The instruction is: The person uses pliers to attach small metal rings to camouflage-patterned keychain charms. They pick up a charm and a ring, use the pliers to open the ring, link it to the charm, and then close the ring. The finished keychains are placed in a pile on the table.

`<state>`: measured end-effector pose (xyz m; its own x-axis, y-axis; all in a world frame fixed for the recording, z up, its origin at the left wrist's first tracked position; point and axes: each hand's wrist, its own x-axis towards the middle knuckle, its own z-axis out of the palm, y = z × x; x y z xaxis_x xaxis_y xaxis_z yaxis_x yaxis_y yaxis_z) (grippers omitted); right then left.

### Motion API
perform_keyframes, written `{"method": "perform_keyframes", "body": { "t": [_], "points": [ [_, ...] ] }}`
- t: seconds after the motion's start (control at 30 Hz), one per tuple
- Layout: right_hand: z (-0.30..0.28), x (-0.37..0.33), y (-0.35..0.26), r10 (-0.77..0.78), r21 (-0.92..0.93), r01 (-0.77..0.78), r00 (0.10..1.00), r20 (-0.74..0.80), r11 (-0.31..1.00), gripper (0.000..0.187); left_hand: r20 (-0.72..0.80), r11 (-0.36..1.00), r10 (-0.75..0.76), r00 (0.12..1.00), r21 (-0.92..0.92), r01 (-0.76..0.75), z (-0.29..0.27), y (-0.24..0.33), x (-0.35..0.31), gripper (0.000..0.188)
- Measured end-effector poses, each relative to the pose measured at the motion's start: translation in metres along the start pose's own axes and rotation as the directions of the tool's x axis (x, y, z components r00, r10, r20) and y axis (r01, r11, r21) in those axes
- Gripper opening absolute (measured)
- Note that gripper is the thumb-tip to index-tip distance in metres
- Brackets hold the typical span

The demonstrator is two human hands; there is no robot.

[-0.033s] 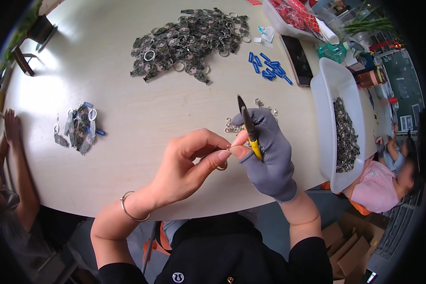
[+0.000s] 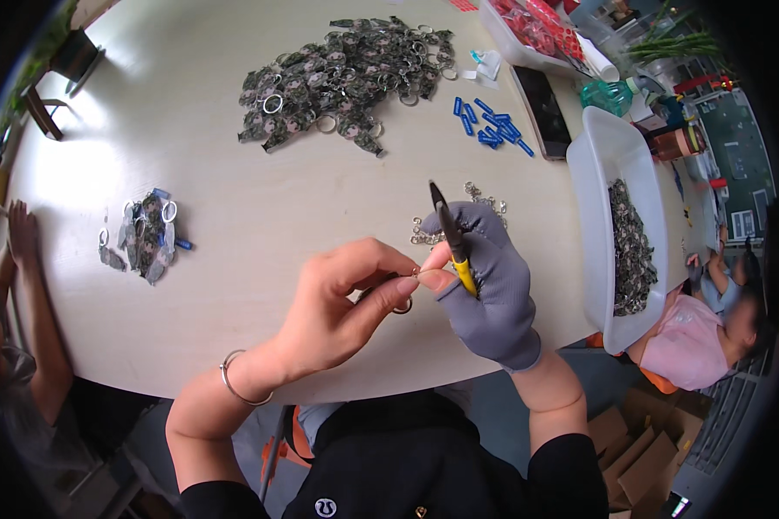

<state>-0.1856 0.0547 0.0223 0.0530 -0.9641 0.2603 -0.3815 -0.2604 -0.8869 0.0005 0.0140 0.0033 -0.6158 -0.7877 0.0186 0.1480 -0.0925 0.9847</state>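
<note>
My left hand (image 2: pixel 342 298), bare with a bangle at the wrist, pinches a small metal key ring (image 2: pixel 403 305), partly hidden under its fingers. Against those fingertips press the bare thumb and forefinger of my right hand (image 2: pixel 485 290), which wears a grey glove. Whatever tiny piece lies between the two pinches is too small to make out. A pair of pliers (image 2: pixel 448 227) with dark jaws and a yellow handle sits in the gloved hand, jaws pointing away from me. Just beyond that hand lie small metal clasps or links (image 2: pixel 424 232), partly covered by it.
A large pile of camouflage-patterned key ring pieces (image 2: pixel 320 86) lies at the back, a smaller pile (image 2: pixel 151 233) at left. Blue tubes (image 2: pixel 495 128) and a phone (image 2: pixel 541 108) are right of the big pile. A white bin (image 2: pixel 593 251) holds more pieces. Other people sit at both sides.
The pliers and my right hand have shifted very slightly to the left and toward me. My left hand keeps its pinch.
</note>
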Motion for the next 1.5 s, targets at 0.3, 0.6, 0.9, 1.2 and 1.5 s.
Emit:
{"method": "perform_keyframes", "body": {
  "t": [0.3, 0.6, 0.9, 1.2, 1.5],
  "points": [
    [-0.025, 0.032, 0.032, 0.321, 0.028, -0.320, 0.936, -0.146, 0.947, 0.009, -0.118, 0.995, -0.093, 0.989, 0.011, 0.095, 0.000, -0.004, 0.004, 0.007],
    [-0.050, 0.113, 0.125, 0.101, -0.911, -0.261, 0.965, -0.241, 0.319, 0.028, -0.129, 0.992, -0.092, 0.987, 0.078, 0.103, -0.002, -0.002, 0.007, 0.008],
    [-0.026, 0.053, 0.035, -0.173, -0.525, 0.185, 0.982, 0.072, 0.831, 0.020, -0.202, 0.989, -0.065, 0.977, 0.120, 0.090, -0.002, -0.001, 0.005, 0.007],
    [-0.013, 0.023, -0.014, -0.267, -0.668, 0.382, 0.924, 0.273, 0.639, 0.032, -0.242, 0.989, -0.017, 0.970, 0.135, 0.052, 0.004, -0.005, 0.004, 0.006],
    [-0.004, 0.015, -0.009, -0.237, -0.769, 0.306, 0.950, 0.204, 0.562, 0.032, -0.267, 0.969, 0.025, 0.963, 0.242, 0.042, 0.004, -0.005, 0.002, 0.007]
  ]
}}
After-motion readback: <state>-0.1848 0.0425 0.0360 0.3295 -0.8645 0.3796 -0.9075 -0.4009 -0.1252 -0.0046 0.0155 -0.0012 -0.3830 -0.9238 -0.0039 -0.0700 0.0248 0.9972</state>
